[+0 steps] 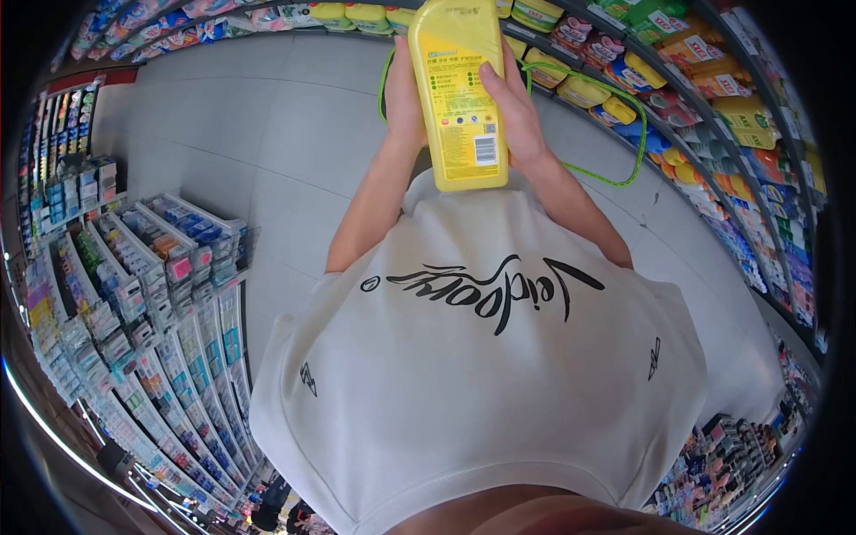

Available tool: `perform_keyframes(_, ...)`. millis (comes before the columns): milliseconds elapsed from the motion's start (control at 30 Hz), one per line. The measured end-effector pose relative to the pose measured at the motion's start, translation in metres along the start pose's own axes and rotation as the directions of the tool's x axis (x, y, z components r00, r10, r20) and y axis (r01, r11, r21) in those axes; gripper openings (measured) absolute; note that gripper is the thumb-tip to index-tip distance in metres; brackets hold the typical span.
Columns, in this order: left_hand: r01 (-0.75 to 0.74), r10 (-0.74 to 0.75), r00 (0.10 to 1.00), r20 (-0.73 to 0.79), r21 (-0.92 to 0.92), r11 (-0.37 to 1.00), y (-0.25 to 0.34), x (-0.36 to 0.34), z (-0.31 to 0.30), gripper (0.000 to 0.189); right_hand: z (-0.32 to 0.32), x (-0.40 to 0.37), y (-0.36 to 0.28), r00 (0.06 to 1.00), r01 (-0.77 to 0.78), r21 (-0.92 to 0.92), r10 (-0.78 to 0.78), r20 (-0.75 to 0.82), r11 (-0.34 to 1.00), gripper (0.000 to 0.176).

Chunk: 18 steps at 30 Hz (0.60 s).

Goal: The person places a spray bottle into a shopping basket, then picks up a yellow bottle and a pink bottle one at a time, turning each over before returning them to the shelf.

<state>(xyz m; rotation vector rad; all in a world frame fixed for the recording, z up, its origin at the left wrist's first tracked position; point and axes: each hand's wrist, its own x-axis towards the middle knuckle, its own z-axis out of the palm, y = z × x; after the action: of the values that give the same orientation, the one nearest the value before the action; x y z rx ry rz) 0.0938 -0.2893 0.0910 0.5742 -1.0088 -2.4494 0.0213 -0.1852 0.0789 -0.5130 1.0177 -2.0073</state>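
A yellow detergent bottle (459,107) is held up in front of my chest, its printed back label and barcode facing me. My left hand (407,100) is closed against its left side, with the fingers mostly hidden behind it. On the other side, my right hand (515,109) grips the bottle, and its thumb lies over the front edge of the label. The top of the bottle runs up to the edge of the view. A bright green cord (644,134) loops out on both sides behind my hands.
Shelves (780,116) packed with detergent bottles and bags curve across the front and right. At left stands a rack (192,374) of small packaged goods. Grey tiled floor (294,125) lies between them. A white shirt (499,383) with black lettering fills the lower middle.
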Motion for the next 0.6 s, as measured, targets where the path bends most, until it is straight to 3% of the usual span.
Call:
perform_keyframes(67,-0.092,0.098,0.995,-0.021,0.207,0.974,0.004,-0.002,0.005,0.058,0.003,-0.003,-0.01,1.0,-0.018,-0.008,0.018,-0.009,1.0,0.06)
perform_keyframes(100,-0.092,0.099,0.995,-0.021,0.208,0.974,0.004,-0.002,0.008,0.058,0.003,-0.003,-0.015,0.999,-0.034,0.022,0.034,-0.016,0.999,0.06)
perform_keyframes(167,-0.438,0.402,0.899,0.173,0.312,0.843,0.002,0.0,0.015,0.07,0.006,-0.002,-0.025,0.999,-0.047,0.054,0.048,-0.024,0.997,0.059)
perform_keyframes(200,-0.438,0.401,0.899,0.178,0.313,0.843,0.001,0.002,0.021,0.07,0.008,-0.002,-0.03,0.998,-0.052,0.091,0.054,-0.019,0.995,0.059)
perform_keyframes(267,-0.564,0.533,0.823,0.196,0.165,0.809,0.002,0.001,0.034,0.067,0.008,-0.003,-0.035,0.998,-0.056,0.126,0.058,-0.015,0.991,0.059)
perform_keyframes(300,-0.565,0.534,0.822,0.199,0.164,0.809,0.005,-0.001,0.036,0.067,0.008,-0.004,-0.037,0.999,-0.031,0.091,0.035,-0.036,0.995,0.059)
perform_keyframes(367,-0.514,0.434,0.854,0.288,0.329,0.792,0.011,-0.007,0.038,0.08,0.009,-0.005,-0.041,0.998,-0.004,0.056,0.007,-0.057,0.998,0.059)
perform_keyframes(500,-0.569,0.497,0.817,0.293,0.27,0.776,0.01,-0.011,0.045,0.081,0.009,-0.007,-0.05,0.999,0.016,0.014,-0.015,-0.031,1.0,0.06)
perform_keyframes(600,-0.501,0.43,0.86,0.276,0.293,0.814,0.013,-0.019,0.054,0.086,0.01,-0.009,-0.055,0.999,0.037,-0.004,-0.037,-0.001,0.999,0.06)
